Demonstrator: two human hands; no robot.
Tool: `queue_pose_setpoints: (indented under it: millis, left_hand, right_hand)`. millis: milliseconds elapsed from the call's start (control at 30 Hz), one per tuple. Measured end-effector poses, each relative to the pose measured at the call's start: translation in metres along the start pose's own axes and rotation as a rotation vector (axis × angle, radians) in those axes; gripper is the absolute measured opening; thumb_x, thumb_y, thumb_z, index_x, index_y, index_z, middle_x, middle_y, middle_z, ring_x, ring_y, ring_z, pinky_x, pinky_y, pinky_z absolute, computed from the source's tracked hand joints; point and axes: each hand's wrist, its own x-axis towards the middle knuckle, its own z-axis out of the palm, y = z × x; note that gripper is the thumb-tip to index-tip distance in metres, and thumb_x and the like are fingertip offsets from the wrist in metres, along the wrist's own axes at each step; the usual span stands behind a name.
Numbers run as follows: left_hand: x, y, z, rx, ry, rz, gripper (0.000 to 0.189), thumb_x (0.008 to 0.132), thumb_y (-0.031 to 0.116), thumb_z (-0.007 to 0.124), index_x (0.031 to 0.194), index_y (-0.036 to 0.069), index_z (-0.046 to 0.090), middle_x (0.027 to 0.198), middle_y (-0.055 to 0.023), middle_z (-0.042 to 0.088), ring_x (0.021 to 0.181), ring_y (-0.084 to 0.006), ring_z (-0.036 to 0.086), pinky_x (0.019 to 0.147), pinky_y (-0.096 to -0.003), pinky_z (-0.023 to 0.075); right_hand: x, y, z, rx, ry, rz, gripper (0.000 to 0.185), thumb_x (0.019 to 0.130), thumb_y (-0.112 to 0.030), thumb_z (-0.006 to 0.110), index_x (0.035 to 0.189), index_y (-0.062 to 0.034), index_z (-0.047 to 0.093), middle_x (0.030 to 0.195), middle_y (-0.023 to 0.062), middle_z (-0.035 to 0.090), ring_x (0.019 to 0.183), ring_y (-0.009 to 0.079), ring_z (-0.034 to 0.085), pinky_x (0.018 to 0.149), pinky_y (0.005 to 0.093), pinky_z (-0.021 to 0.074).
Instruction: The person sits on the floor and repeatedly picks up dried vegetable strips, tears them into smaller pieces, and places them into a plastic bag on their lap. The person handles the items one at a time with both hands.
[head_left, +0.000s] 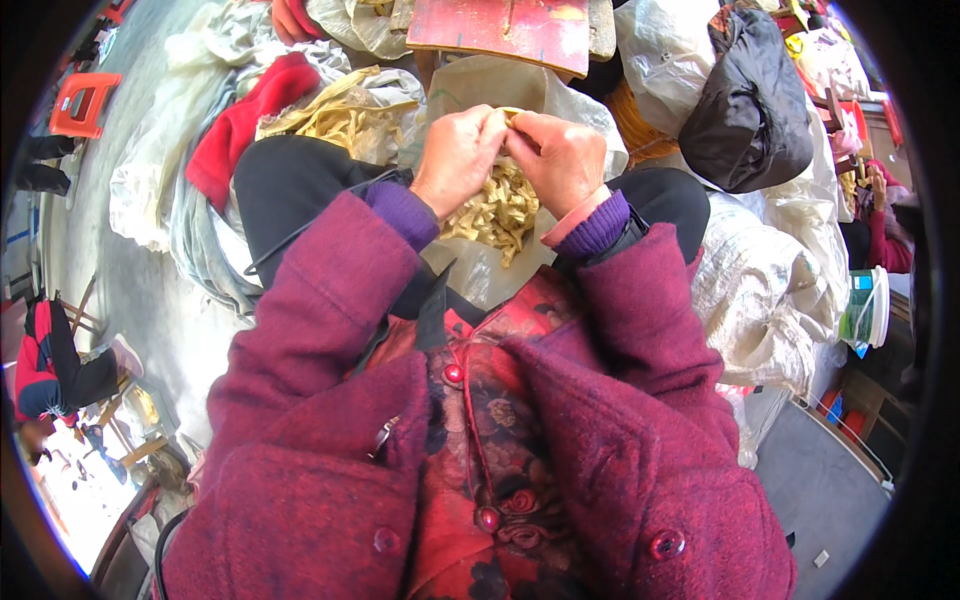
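My left hand (459, 156) and my right hand (562, 157) meet above my lap, thumbs and fingers pinched together. Between the fingertips shows a small part of a pale strip (511, 112), apparently dried plant husk; the fingers hide most of it. Below the hands, a heap of yellowish twisted or braided husk (501, 206) lies in a translucent whitish plastic sack (469, 82) spread between my knees. Loose, flat dried husks (337, 112) are piled beyond my left knee, next to a red cloth (251, 124).
A worn red wooden board (499, 30) stands just beyond the sack. To the right are a black bag (746, 105), a white woven sack (757, 285) and a bucket (864, 307). An orange plastic stool (84, 105) and a seated person (52, 367) are at left; another person (890, 232) is far right.
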Motion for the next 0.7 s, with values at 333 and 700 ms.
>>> queue_pose_setpoints:
  millis: [333,700]
  left_hand:
    - [-0.011,0.02,-0.011,-0.89,-0.271,-0.38,0.024,0.084,0.028,0.062,0.087,0.003,0.059,0.07,0.0054,0.051,0.05,-0.0003,0.032,0.044,-0.0171,0.0267]
    - [-0.007,0.008,-0.023,-1.019,-0.529,-0.562,0.022,0.092,0.025,0.048,0.079,0.007,0.052,0.047,0.0105,0.025,0.04,-0.0025,0.019,0.042,-0.02,0.02]
  right_hand:
    - [0.02,0.014,-0.029,1.061,0.343,0.631,0.006,0.076,-0.005,0.067,0.079,0.0003,0.067,0.073,0.0012,0.064,0.065,0.0052,0.054,0.061,0.0193,0.0419]
    - [0.01,0.001,-0.015,1.254,-0.243,0.717,0.019,0.08,-0.012,0.064,0.097,-0.0052,0.06,0.063,-0.0053,0.051,0.048,-0.0004,0.036,0.043,0.0153,0.0239]
